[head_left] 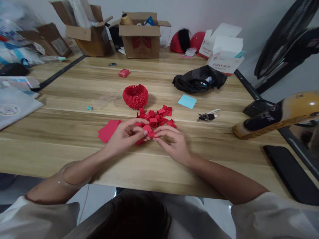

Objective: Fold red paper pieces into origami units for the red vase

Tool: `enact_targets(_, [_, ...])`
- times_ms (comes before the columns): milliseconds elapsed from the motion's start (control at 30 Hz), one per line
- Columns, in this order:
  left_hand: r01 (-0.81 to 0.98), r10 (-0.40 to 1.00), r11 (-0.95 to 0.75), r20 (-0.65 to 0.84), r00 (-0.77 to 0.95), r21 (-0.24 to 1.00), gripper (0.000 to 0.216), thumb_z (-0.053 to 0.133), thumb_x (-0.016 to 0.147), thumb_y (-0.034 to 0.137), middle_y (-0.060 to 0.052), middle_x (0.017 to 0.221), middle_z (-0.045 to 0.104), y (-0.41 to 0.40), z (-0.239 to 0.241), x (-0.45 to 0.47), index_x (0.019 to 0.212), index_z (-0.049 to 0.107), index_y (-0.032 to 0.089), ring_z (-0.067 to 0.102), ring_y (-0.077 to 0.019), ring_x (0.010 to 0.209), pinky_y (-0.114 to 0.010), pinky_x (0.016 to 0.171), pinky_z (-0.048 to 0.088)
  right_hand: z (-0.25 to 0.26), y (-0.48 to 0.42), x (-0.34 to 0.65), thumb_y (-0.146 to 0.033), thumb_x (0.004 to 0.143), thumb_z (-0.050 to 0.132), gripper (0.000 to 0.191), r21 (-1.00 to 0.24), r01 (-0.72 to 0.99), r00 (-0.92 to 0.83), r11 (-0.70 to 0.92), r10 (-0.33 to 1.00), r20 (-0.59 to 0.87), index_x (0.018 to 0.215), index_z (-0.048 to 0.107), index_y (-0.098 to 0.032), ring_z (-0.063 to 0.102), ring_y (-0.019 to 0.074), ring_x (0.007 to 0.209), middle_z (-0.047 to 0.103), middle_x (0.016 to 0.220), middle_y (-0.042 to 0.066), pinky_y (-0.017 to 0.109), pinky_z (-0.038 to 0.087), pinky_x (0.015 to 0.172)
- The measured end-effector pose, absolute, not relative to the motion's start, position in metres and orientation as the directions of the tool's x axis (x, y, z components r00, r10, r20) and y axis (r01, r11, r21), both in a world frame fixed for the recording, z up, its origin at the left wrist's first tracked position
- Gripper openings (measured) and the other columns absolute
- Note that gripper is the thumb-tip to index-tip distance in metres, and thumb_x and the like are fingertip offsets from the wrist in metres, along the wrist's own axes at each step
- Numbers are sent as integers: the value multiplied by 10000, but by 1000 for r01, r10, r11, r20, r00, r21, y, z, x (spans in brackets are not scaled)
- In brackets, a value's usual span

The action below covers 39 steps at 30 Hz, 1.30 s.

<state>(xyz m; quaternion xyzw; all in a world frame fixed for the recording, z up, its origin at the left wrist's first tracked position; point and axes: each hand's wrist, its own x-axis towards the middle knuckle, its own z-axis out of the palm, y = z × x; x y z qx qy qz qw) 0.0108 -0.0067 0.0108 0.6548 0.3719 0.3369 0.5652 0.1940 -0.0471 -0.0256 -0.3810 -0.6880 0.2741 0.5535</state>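
Between my two hands is a small piece of folded red paper. My left hand pinches its left side with thumb and fingers. On the other side, the fingertips of my right hand grip its right corner. Just behind my hands lies a loose heap of folded red paper pieces. A stack of flat red paper sheets rests beside my left hand, partly covered by it. Beyond the heap stands a round bowl shape built of many red folded paper pieces.
A light-blue paper note, keys and a black plastic bag lie to the right. A yellow-and-black bottle and a black phone are near the right edge. Cardboard boxes and sticky-note boxes stand along the back.
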Motion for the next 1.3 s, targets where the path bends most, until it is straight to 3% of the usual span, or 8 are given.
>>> enact_targets(133, [200,887,-220,110,449,955,123,655,775,232,-61,750,724,-10,10,12,824,699,128,663,-141,671,-229,630,531,-29,-46,188,-213,749,670,22,-955,-70,-23,288,957,290,743,665,-192,657,160,805,696,838,52,332,527,771])
enact_targets(233, [223,903,-234,126,410,947,126,673,751,233,-58,765,733,-12,10,13,821,712,136,664,-143,663,-232,620,539,-32,-44,185,-253,700,717,92,-970,-228,-40,88,994,99,702,660,-181,649,139,685,701,734,28,301,527,695])
enact_targets(333, [187,908,-184,94,408,965,174,734,684,228,-61,785,741,-13,11,15,827,707,132,683,-159,670,-257,652,566,-33,-43,182,-290,671,742,148,-954,-301,-40,6,999,19,655,652,-174,623,120,603,681,636,5,276,513,639])
enact_targets(667, [172,923,-159,84,375,972,170,754,648,204,-47,746,733,-16,11,19,797,704,139,685,-157,645,-264,650,576,-34,-43,178,-329,638,760,209,-895,-440,-64,-79,996,-56,622,621,-174,604,108,588,661,603,-7,271,493,640])
enact_targets(867, [192,923,-178,96,373,965,176,747,664,236,-55,726,731,-17,11,19,803,707,135,682,-165,642,-265,619,571,-34,-43,177,-327,637,757,212,-895,-437,-56,-92,996,-75,635,607,-177,603,107,569,657,594,-13,265,497,610])
enact_targets(1033, [183,926,-172,96,364,968,152,747,655,207,-45,717,722,-17,9,19,785,706,139,666,-148,628,-247,612,554,-30,-43,177,-285,607,774,263,-867,-486,-47,-108,994,-98,754,577,-194,614,105,549,659,589,-39,254,505,585])
enact_targets(1300, [167,924,-209,139,356,964,170,735,663,216,-21,698,659,-15,10,19,744,605,142,614,-121,606,-229,583,521,-30,-45,176,-309,616,761,207,-920,-376,-82,-111,993,-87,688,616,-180,620,105,564,663,597,-21,235,499,569])
